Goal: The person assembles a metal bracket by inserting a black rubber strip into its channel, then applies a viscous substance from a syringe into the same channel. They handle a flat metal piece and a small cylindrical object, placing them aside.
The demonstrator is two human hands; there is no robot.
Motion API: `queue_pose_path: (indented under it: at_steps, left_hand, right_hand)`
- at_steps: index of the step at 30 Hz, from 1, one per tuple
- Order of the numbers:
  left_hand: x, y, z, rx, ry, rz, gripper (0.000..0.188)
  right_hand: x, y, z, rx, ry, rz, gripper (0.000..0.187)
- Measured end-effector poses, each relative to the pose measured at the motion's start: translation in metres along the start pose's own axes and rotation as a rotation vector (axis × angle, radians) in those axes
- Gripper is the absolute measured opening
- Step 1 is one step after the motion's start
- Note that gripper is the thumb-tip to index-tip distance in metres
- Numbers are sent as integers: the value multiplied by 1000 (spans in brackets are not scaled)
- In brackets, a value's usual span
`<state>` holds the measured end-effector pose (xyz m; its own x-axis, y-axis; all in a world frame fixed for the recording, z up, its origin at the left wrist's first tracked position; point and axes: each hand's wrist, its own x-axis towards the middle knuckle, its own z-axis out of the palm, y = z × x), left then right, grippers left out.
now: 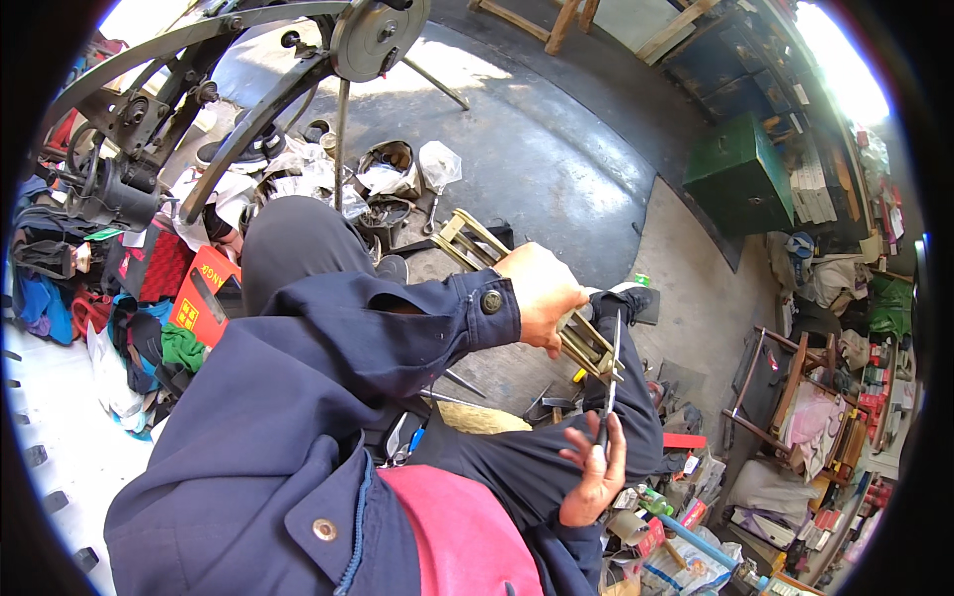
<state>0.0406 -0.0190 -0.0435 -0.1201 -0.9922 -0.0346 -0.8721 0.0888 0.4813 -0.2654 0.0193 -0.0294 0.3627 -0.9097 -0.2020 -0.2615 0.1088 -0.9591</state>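
Observation:
My left hand (pixel 540 293) is closed around a long, slotted, brass-coloured metal frame (pixel 467 238), which slants from upper left to lower right above my legs. My palm and fingers cover its middle. In my right hand (pixel 594 475), below the frame's lower end, is a thin, pointed tool (pixel 613 372) that looks like a narrow knife. Its pale blade points upward, crossing close to the frame's lower end; whether the two touch I cannot tell. The thumb and some fingers pinch its dark handle, while other fingers stand apart.
A black machine with a handwheel (pixel 381 38) stands at upper left, beside piled shoes, bags and cloth. An orange-red box (pixel 207 295) leans near my knee. Tools lie on the floor between my legs. A green box (pixel 740 177) and crowded shelves line the right; bottles and packets lie at lower right.

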Motion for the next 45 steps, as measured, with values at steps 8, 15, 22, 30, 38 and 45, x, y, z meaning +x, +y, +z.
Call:
queue_pose_path:
  at_steps: [8,15,22,30,38,45]
  left_hand:
    - [-2,-4,4,3,21,-32,63]
    - [-2,-4,5,-17,9,-49,62]
    - [-1,-3,8,1,7,-57,63]
    - [-5,-3,12,-35,67,-21,60]
    - [-20,19,30,86,415,88,57]
    - [-30,49,53,-103,491,224,45]
  right_hand:
    - [0,46,5,102,-65,112,70]
    - [48,106,5,60,-222,450,43]
    - [101,141,22,-111,-171,378,29]
    - [109,158,19,-28,-123,274,24]
    - [110,150,19,32,-100,325,24]
    - [104,124,34,-51,-39,128,17]
